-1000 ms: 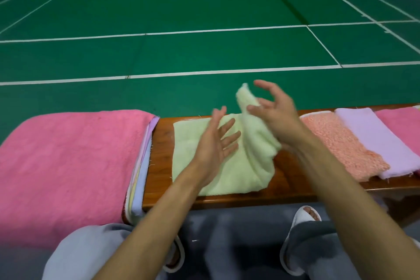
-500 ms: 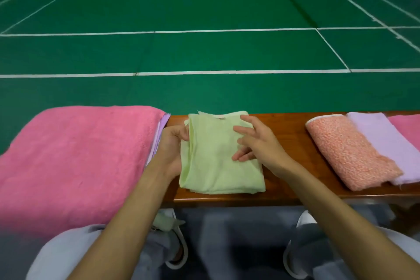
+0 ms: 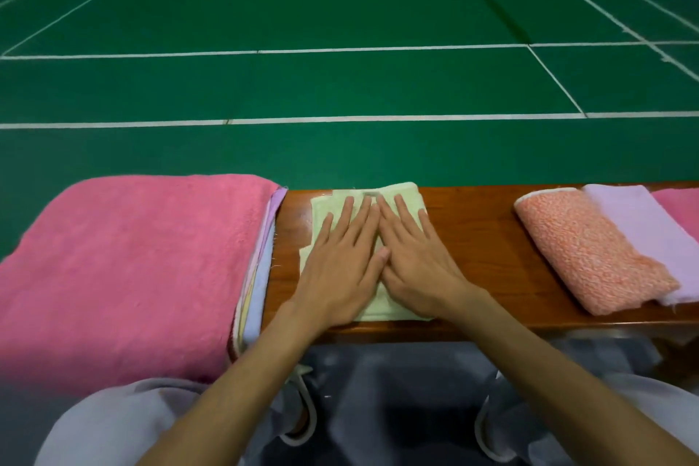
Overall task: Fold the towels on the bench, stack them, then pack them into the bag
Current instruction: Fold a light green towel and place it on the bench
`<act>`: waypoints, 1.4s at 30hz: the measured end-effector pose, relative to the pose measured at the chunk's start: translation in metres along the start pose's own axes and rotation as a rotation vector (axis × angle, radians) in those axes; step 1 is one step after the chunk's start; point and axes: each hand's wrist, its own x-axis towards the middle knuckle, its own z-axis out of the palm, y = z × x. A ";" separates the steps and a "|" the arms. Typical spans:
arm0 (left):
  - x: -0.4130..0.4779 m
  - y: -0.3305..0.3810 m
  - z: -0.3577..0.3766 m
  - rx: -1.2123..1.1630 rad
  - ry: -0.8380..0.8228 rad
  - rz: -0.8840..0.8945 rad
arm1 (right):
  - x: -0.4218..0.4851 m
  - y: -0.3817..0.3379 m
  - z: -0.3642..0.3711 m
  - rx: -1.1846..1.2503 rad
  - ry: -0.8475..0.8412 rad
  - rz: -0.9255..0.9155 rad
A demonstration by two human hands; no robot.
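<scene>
**Green court floor behind, a fold on the tabletop that is not yet safe**

I see the light green towel folded small in the middle of the tabletop, between the pink stack and the orange towel. The left hand and the right hand lie on it side by side. Their fingers are straight; they press down and grip nothing.

I judge two risks. The towel's near edge lies close to the front edge of the tabletop, so a pull toward the body could drag it off. Its left side looks stepped, so the layers may open again when the palms lift.

Half a second ago the left hand held the left edge and the right fingers only touched the top. Now both lie flat.
</scene>
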 end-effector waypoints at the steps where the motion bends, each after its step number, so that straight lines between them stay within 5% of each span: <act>1: -0.001 -0.003 0.005 0.013 -0.047 -0.032 | 0.000 0.002 0.005 -0.016 -0.045 0.018; 14: -0.007 -0.039 0.007 -0.003 -0.116 -0.155 | -0.007 0.050 0.008 0.073 -0.046 0.118; 18: -0.021 -0.035 -0.004 -0.061 -0.029 0.025 | -0.022 0.050 -0.008 0.167 0.096 -0.042; 21: -0.043 -0.034 -0.006 -0.091 -0.039 0.168 | -0.047 0.041 -0.010 0.180 0.043 -0.160; 31: -0.060 -0.050 0.006 0.052 -0.075 0.256 | -0.066 0.044 0.014 0.068 0.045 -0.250; 37: -0.071 -0.054 -0.008 -0.241 0.061 0.263 | -0.076 0.051 0.010 0.322 0.042 -0.243; 42: -0.065 -0.054 -0.036 -0.652 -0.023 0.046 | -0.073 0.058 -0.010 0.647 0.066 -0.160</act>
